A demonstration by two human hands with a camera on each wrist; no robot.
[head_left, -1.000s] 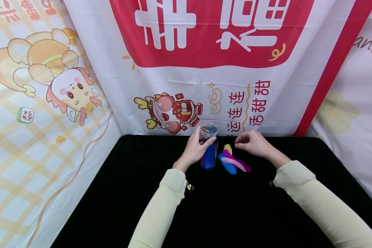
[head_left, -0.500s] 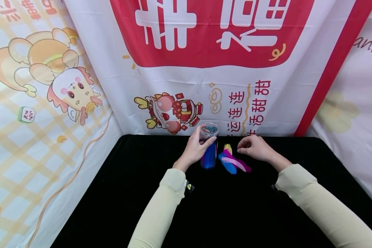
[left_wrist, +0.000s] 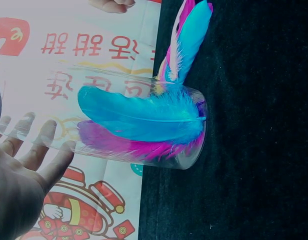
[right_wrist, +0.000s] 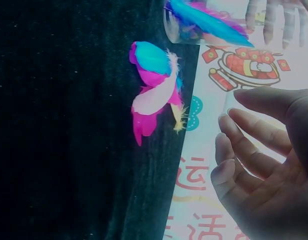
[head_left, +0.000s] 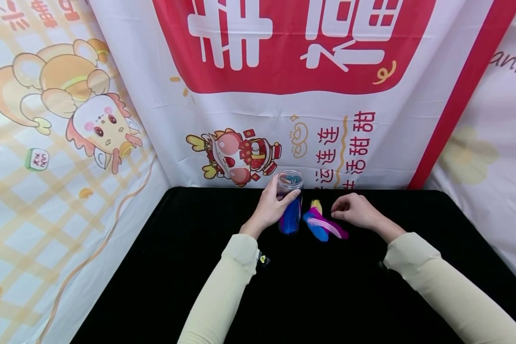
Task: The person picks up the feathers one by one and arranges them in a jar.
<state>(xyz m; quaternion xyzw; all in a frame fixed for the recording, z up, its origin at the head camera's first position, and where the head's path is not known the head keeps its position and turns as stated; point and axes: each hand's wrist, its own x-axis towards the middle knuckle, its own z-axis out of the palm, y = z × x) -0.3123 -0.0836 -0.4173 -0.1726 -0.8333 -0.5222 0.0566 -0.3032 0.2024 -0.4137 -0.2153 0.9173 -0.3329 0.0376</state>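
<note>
My left hand [head_left: 270, 208] grips a clear jar [head_left: 290, 184], fingers behind it and thumb across the front. The jar stands upright with its mouth uncovered. Inside lie a blue feather [left_wrist: 139, 115] and a magenta feather [left_wrist: 124, 142], plainest in the left wrist view. Just right of the jar, a small pile of feathers [head_left: 322, 222] in blue, magenta, pale pink and yellow lies on the cloth. My right hand [head_left: 356, 210] hovers to the right of that pile. Its fingers are loosely bent, thumb apart from them in the right wrist view [right_wrist: 264, 160], with nothing between.
A black cloth [head_left: 327, 296] covers the table. Behind its far edge hangs a white and red printed curtain [head_left: 284, 105], close to the jar. Another printed curtain [head_left: 60, 191] rises along the left side.
My right hand has drawn slightly right and toward me, away from the jar. The left hand, jar and feather pile have stayed where they were.
</note>
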